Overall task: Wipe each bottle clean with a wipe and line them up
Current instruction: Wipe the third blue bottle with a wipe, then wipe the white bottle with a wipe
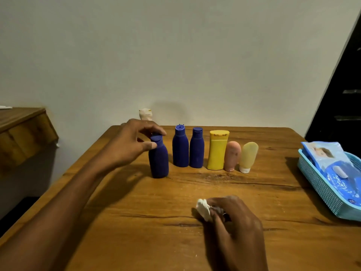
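Pale bottle (top only) behind left hand.

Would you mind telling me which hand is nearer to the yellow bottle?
Left, though narrowly. The left hand holds a blue bottle by its cap, left of the yellow bottle. The right hand grips a wipe at the table's front.

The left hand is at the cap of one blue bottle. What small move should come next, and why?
Probably slide that blue bottle back and to the right, into the row. The left hand pinches its cap, yet it stands nearer the camera than the other blue bottles, with a gap beside them. The right hand holds the wipe on the table.
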